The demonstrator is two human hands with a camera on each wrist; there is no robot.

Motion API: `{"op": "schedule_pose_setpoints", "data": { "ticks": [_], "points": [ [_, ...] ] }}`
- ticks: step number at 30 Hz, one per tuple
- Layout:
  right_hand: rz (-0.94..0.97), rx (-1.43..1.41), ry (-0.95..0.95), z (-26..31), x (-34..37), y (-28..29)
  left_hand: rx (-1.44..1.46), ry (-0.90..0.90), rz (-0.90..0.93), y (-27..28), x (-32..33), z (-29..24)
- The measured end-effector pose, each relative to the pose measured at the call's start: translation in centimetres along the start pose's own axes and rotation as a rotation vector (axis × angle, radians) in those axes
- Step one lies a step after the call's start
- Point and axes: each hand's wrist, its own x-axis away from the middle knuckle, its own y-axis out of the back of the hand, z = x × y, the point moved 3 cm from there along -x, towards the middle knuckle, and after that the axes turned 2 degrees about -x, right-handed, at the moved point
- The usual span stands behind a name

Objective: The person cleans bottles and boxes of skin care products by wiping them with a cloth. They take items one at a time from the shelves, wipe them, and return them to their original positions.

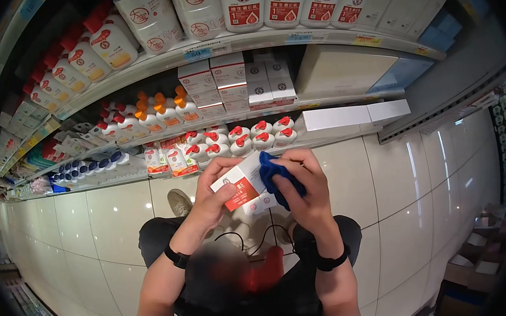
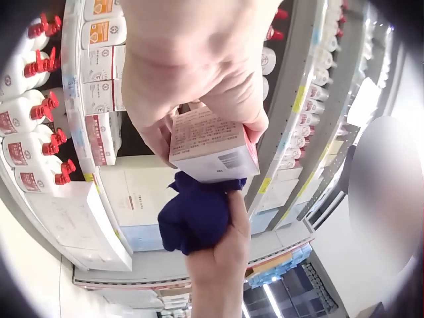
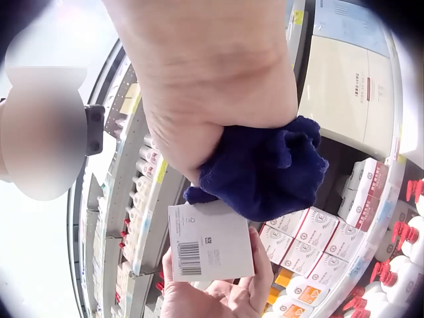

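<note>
My left hand (image 1: 213, 192) grips a white and red carton (image 1: 239, 188), its thumb across the front and the fingers behind. The right hand (image 1: 308, 190) holds a bunched dark blue cloth (image 1: 282, 180) against the carton's other end. From the left wrist view, the carton (image 2: 213, 147) shows a printed side and a white barcode end, with the blue cloth (image 2: 199, 215) right at its edge. In the right wrist view the barcode face of the carton (image 3: 211, 242) is turned to the camera, and the cloth (image 3: 265, 169) overlaps its upper edge.
Shelves ahead carry white lotion bottles (image 1: 286, 4), stacked small cartons (image 1: 199, 81) and red-topped pump bottles (image 1: 239, 140). A long white box (image 1: 336, 118) lies on the low shelf at right. Tiled floor (image 1: 103, 220) spreads below, with open cartons (image 1: 477, 262) at far right.
</note>
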Motion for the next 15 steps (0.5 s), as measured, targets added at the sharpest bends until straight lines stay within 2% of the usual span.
{"op": "schedule_pose_setpoints", "data": {
  "ticks": [2, 4, 7, 10, 12, 13, 15],
  "points": [
    [0.073, 0.057, 0.072, 0.7, 0.2, 0.2, -0.025, -0.008, 0.001, 0.3, 0.1, -0.4],
    [0.084, 0.064, 0.057, 1.0, 0.4, 0.5, -0.238, -0.048, 0.100, 0.1, 0.0, -1.0],
    [0.095, 0.025, 0.111, 1.2, 0.5, 0.7, -0.263, -0.013, 0.143, -0.3, 0.1, -0.7],
    [0.085, 0.018, 0.013, 0.5, 0.2, 1.0, -0.238, 0.014, 0.146, -0.3, -0.1, -0.7],
    [0.039, 0.421, -0.063, -0.9, 0.1, 1.6, -0.225, 0.021, 0.143, -0.7, -0.6, -0.9],
    [0.027, 0.421, -0.061, -1.8, 0.4, 1.7, -0.296, -0.034, 0.142, -0.9, -1.0, -1.1],
    [-0.161, 0.468, -0.188, -3.8, 1.0, 2.5, -0.451, -0.103, 0.111, -1.8, -2.2, -1.3]
  ]
}}
